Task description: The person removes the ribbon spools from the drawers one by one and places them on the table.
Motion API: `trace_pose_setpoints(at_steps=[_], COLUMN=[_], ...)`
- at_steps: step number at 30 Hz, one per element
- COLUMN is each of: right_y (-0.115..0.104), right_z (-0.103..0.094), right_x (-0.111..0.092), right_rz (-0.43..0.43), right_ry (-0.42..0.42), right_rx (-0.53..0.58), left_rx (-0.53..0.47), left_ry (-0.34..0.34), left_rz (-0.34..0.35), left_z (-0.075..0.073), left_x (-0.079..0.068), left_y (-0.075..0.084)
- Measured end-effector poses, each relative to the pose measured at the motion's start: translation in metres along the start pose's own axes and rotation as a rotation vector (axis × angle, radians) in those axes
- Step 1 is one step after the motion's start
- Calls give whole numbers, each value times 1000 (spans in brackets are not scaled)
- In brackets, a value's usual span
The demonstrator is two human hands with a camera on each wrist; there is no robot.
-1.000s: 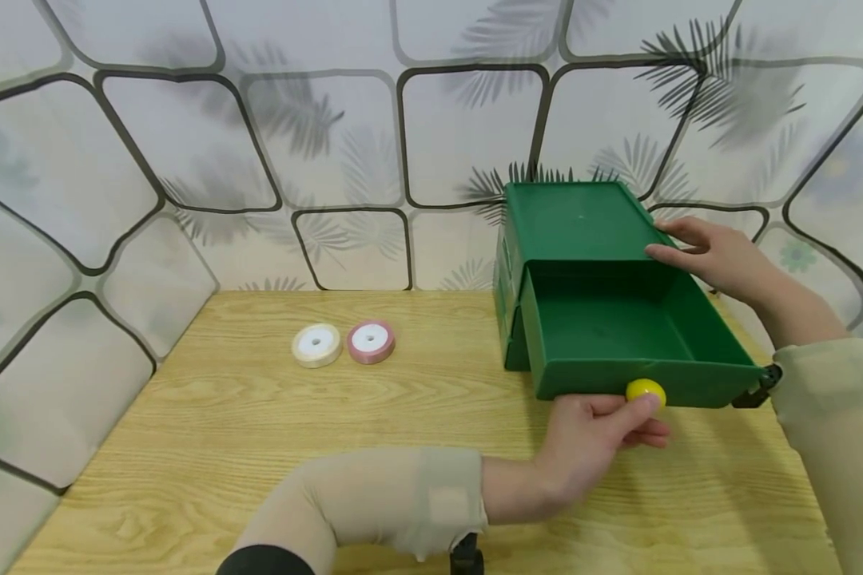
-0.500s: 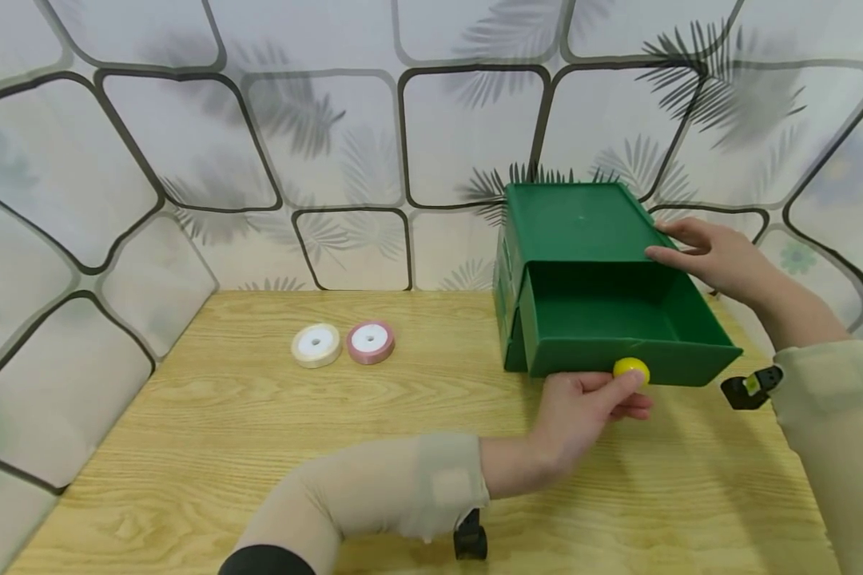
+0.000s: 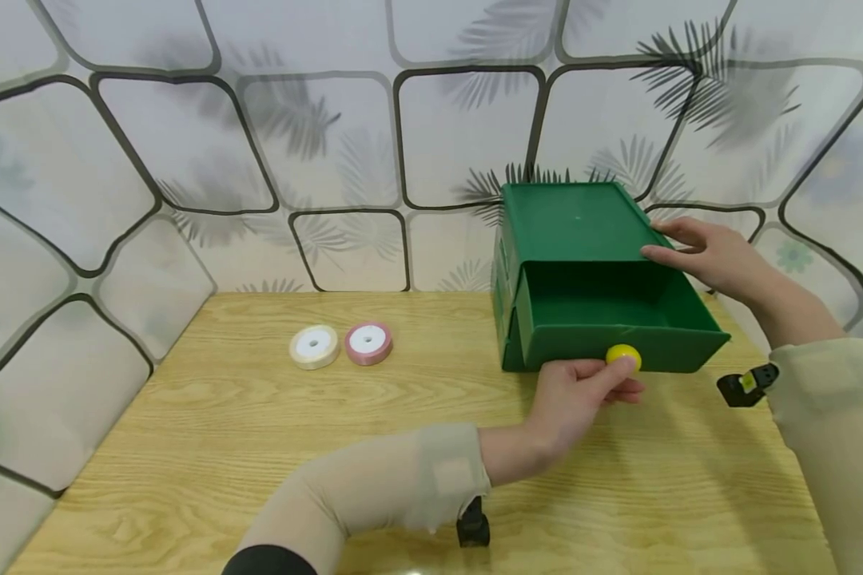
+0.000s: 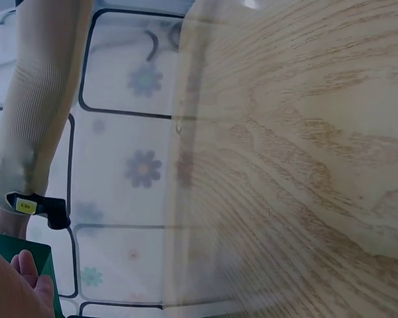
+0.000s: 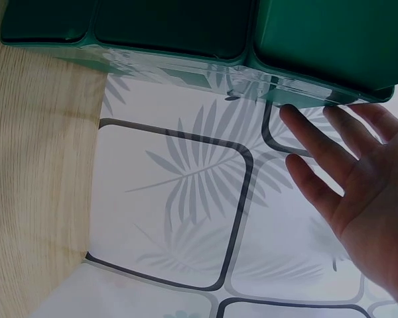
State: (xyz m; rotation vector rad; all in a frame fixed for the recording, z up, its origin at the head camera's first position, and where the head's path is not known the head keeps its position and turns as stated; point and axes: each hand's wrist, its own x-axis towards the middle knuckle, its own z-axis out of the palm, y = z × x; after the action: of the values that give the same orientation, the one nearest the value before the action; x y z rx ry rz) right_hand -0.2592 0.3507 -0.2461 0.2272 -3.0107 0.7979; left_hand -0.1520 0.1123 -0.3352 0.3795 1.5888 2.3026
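Note:
A green drawer cabinet (image 3: 582,224) stands at the back right in the head view, its top drawer (image 3: 611,345) part way out and bare inside. On the drawer's front is a round yellow knob (image 3: 623,357). My left hand (image 3: 575,399) pinches this knob from below, thumb over its front. Fairly straight, the fingers of my right hand (image 3: 719,255) rest along the cabinet's upper right edge. In the right wrist view, that hand (image 5: 365,179) has its fingers spread against the cabinet's side (image 5: 179,66). The left wrist view catches only part of my left hand (image 4: 20,285) by the green drawer front.
Two ribbon spools, one cream (image 3: 314,346) and one pink (image 3: 368,343), lie side by side on the wooden table (image 3: 259,431), left of the cabinet. A patterned cloth wall (image 3: 331,144) encloses the back and sides. A black camera mount (image 3: 748,385) hangs from the right sleeve.
The drawer has slid back toward the cabinet, the left hand moving with its knob, away from me and slightly left. The right hand has kept its place on the cabinet.

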Motion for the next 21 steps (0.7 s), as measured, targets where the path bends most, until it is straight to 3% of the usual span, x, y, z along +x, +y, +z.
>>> trace_pose_setpoints(at_steps=[21], right_y=[0], right_z=[-1], right_x=[1], right_rz=[1], right_ry=[-11], right_rx=[-10], left_rx=[4], left_ry=[78], left_rz=[46], left_z=[0], left_x=[28], left_y=[3])
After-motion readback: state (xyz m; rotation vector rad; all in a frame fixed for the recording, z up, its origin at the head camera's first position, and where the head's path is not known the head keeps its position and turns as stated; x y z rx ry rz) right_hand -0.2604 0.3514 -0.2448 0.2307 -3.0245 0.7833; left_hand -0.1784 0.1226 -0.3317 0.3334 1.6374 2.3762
